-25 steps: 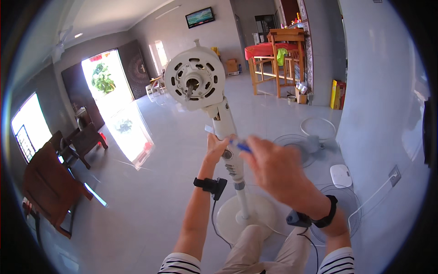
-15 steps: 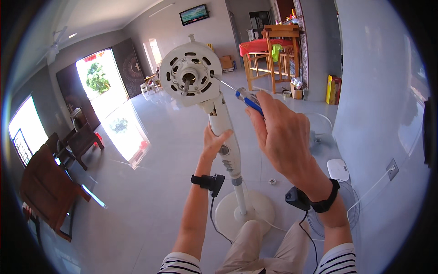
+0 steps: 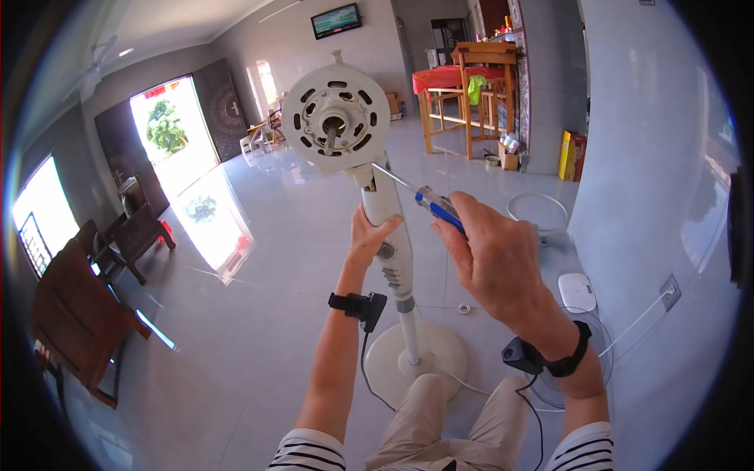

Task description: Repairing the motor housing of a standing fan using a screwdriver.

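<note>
A white pedestal fan without its blade or guard stands in front of me. Its round motor housing [image 3: 336, 118] faces me, with slots around the front and a metal shaft [image 3: 331, 140] sticking out of the centre. My left hand [image 3: 371, 235] wraps round the upper part of the fan's stand [image 3: 395, 267], below the housing. In my right hand [image 3: 495, 255] is a screwdriver [image 3: 436, 206] with a blue and clear handle. Its tip points at the neck just under the housing; whether it touches cannot be told. The round white base [image 3: 377, 357] rests on the floor before my knees.
A wire fan guard [image 3: 577, 337] lies on the floor at right, near a white scale [image 3: 577, 292]. A white ring [image 3: 537, 210] and a small ring-shaped part [image 3: 463, 309] are on the floor too. A white cord runs to a wall socket [image 3: 669, 293]. Wooden chairs [image 3: 86, 314] stand left.
The screwdriver tip has moved from a slot at the housing's right edge down to the neck below it. My right hand has lowered with it. My left hand keeps its hold.
</note>
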The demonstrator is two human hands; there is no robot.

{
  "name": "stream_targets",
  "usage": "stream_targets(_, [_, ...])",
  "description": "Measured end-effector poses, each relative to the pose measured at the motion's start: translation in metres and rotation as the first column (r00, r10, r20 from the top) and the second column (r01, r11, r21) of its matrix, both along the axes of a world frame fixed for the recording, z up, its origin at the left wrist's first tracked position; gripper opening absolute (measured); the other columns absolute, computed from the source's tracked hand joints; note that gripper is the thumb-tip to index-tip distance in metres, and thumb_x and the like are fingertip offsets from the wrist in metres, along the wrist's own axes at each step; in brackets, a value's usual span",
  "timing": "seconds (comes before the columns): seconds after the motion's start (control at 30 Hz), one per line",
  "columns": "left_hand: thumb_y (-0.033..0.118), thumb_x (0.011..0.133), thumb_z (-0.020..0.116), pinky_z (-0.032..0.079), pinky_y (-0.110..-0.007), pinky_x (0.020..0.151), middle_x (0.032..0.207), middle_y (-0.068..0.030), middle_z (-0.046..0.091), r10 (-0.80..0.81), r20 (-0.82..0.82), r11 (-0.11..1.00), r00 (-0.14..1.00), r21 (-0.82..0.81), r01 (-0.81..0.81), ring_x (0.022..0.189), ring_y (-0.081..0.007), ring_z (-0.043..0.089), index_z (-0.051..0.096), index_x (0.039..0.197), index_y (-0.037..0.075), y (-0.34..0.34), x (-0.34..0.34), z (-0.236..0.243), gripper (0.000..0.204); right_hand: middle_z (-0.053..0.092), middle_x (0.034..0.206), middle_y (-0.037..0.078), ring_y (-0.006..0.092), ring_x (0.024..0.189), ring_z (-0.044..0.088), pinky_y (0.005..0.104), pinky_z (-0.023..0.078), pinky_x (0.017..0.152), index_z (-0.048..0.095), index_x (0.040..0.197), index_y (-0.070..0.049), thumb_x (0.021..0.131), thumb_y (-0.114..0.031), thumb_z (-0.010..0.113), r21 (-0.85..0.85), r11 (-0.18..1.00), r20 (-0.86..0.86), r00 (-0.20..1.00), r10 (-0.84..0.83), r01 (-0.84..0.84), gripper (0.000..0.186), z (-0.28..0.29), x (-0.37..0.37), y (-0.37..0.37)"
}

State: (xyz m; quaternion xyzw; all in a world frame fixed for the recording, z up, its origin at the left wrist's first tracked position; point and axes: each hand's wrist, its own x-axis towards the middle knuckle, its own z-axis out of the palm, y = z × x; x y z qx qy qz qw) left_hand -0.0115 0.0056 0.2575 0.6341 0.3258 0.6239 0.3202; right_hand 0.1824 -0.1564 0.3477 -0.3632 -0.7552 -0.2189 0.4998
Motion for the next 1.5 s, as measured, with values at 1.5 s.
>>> stream_targets(1.5, [0.025,0.062,0.073,0.049,-0.031,0.071,0.087,-0.0095,0.061,0.043,-0.006,0.999,0.999,0.03,-0.042,0.077,-0.0166,0.06,0.053,0.102,-0.003,-0.001,-0.001,0.004,0.052,0.065,0.082,0.011,0.0158,0.066,0.064,0.0241,0.052,0.057,0.057,0.094,-0.001,0.075,-0.001,0.071,0.267,0.945,0.005,0.981,0.195,-0.189,0.024,0.049,-0.034,-0.003])
